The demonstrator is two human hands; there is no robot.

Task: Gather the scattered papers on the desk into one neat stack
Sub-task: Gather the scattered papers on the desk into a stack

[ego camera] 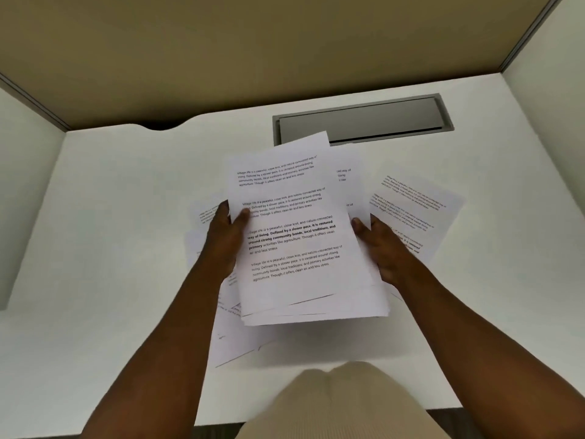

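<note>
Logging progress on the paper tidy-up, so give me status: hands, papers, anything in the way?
Left hand and right hand both gripping the held stack. Loose sheets still on the desk. Nothing blocking.

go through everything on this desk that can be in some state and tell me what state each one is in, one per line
Held bundle of papers: lifted off the desk, gripped at both sides, edges uneven.
Left hand: closed on the bundle's left edge.
Right hand: closed on the bundle's right edge.
Sheet on the right: lying flat, skewed, not gathered.
Sheets underneath on the left: loose on the desk, fanned out.
Cable hatch: lid shut.
</note>
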